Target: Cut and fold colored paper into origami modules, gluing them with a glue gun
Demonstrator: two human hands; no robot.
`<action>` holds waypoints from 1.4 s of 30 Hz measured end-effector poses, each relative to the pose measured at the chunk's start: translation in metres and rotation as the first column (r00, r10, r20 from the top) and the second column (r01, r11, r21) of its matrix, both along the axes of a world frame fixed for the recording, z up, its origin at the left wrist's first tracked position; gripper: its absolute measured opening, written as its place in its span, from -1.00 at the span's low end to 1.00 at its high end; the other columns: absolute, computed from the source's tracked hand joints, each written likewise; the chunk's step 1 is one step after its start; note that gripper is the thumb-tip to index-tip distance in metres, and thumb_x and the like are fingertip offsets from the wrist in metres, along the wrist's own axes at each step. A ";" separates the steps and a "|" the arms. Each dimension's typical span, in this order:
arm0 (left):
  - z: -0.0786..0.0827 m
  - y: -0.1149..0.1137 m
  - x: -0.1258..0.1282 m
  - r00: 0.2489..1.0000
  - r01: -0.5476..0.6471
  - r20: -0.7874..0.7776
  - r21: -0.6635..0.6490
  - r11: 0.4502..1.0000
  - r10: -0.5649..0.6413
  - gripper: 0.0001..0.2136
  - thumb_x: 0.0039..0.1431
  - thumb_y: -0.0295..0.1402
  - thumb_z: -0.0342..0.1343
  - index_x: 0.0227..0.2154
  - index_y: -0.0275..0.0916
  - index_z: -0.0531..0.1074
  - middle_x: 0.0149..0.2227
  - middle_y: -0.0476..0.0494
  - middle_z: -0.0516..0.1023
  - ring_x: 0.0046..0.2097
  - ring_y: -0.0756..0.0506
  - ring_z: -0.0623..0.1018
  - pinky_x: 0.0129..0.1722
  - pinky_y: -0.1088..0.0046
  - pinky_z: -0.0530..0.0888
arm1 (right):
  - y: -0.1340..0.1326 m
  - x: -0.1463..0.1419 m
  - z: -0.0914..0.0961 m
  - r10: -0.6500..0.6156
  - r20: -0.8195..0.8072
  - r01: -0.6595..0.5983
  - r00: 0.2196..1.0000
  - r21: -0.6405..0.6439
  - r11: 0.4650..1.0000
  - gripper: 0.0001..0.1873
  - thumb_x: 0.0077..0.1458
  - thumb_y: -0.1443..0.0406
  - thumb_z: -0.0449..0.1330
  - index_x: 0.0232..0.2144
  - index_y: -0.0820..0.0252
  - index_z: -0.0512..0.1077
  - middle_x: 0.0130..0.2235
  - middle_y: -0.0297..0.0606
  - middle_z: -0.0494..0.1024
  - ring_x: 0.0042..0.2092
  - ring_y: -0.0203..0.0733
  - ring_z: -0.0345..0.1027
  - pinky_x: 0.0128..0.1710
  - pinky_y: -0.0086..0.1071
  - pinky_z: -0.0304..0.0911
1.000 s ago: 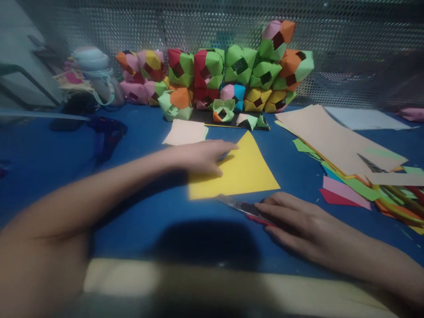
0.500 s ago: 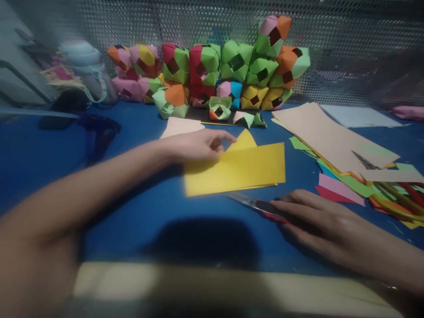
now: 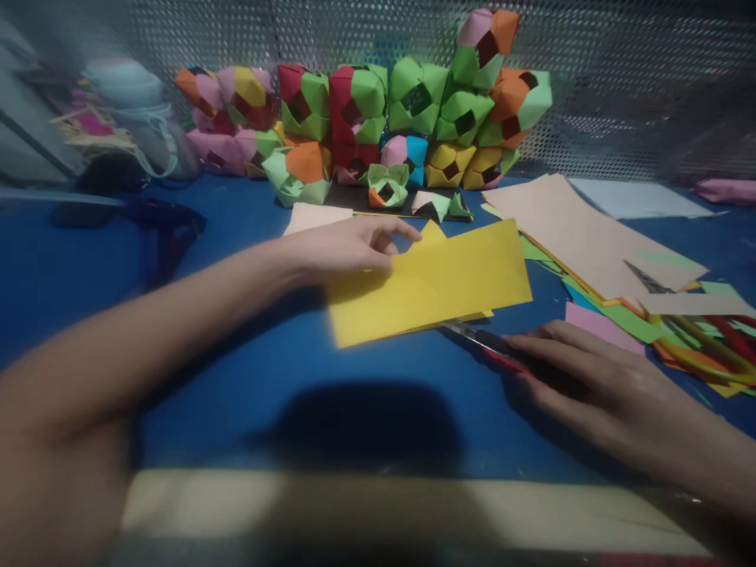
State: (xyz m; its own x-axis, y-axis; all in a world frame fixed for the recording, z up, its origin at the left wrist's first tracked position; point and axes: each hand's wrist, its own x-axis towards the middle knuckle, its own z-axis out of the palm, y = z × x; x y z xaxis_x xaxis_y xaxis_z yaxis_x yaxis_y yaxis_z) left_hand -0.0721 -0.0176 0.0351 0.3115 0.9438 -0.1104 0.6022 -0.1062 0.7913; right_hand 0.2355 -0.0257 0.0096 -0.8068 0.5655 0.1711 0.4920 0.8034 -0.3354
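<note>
One second earlier we had seen a single pointed yellow shape; by this moment a long yellow strip lay in front of the pointed piece, whose far tip and a sliver at the near edge peeped out. Over the last half second the strip's right end had swung farther from us and the knife had shifted right; we took this to mean that the layers were opening or coming apart, though we could not tell whether they were still joined. The strip was at the middle of the blue desk, its long axis running left to right on a slant: the right end pointed away from us, and the left end came nearer, partly beneath our left hand. Those fingers were loosely bent, and we could not tell whether they pinched the paper or only pressed it. Our right hand gripped the knife's handle, its blade pointing left, the tip at the paper's near edge.
</note>
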 end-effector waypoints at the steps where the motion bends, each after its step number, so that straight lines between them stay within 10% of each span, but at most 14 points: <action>1: 0.000 0.000 0.000 1.000 0.001 0.008 0.002 1.000 -0.001 -0.47 -0.01 -0.43 0.01 0.11 -0.19 0.26 -0.26 -0.14 0.45 -0.30 -0.06 0.47 -0.30 0.37 0.37 | 0.000 -0.002 -0.002 -0.005 -0.004 0.005 1.000 0.029 1.000 -0.65 0.22 0.15 0.00 -0.05 0.15 0.43 -0.26 -0.10 0.46 -0.31 -0.10 0.41 -0.41 -0.28 0.38; 14: -0.026 0.004 0.004 0.995 -0.028 0.101 0.073 0.997 0.021 -0.50 0.01 -0.48 0.00 0.09 -0.22 0.25 -0.30 -0.09 0.45 -0.37 0.00 0.42 -0.38 0.45 0.35 | -0.014 -0.049 -0.006 0.216 0.082 -0.221 0.973 0.045 0.974 -0.64 0.22 0.31 -0.04 -0.03 0.30 0.42 -0.25 -0.04 0.45 -0.25 -0.12 0.35 -0.33 -0.26 0.38; 20: -0.039 0.003 0.004 0.969 0.166 -0.239 0.419 0.893 -0.068 -0.59 0.20 -0.30 -0.05 0.11 -0.25 0.26 0.16 -0.30 0.30 0.17 -0.17 0.29 0.14 0.23 0.21 | -0.014 -0.048 -0.010 0.231 0.034 -0.233 0.972 0.103 0.967 -0.66 0.24 0.31 -0.04 -0.06 0.31 0.42 -0.26 -0.06 0.46 -0.27 -0.15 0.36 -0.36 -0.31 0.37; 27: -0.043 -0.004 0.010 0.754 0.442 -0.614 0.214 0.871 -0.232 -0.56 0.33 -0.16 -0.29 0.19 -0.09 0.22 0.33 -0.14 0.07 0.33 -0.22 0.05 0.23 0.14 -0.01 | -0.014 -0.050 -0.011 0.248 0.014 -0.248 0.969 0.089 0.965 -0.69 0.23 0.33 -0.02 -0.06 0.29 0.42 -0.27 -0.08 0.44 -0.27 -0.15 0.36 -0.37 -0.33 0.37; 42: -0.046 -0.004 0.012 0.732 0.448 -0.652 0.245 0.860 -0.196 -0.56 0.34 -0.17 -0.30 0.19 -0.08 0.23 0.32 -0.12 0.11 0.31 -0.21 0.10 0.20 0.18 0.04 | -0.016 -0.058 -0.003 0.260 -0.014 -0.260 0.966 -0.055 0.964 -0.69 0.22 0.33 0.01 -0.05 0.25 0.43 -0.26 -0.12 0.44 -0.27 -0.20 0.38 -0.34 -0.39 0.37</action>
State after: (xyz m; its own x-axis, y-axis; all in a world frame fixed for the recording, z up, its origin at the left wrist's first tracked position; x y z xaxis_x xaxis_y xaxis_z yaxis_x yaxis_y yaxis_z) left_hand -0.0598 -0.0221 -0.0104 0.5946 0.8024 -0.0514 0.7990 -0.5825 0.1492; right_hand 0.1777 -0.0418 0.0063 -0.9262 0.3454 0.1511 0.2664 0.8833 -0.3858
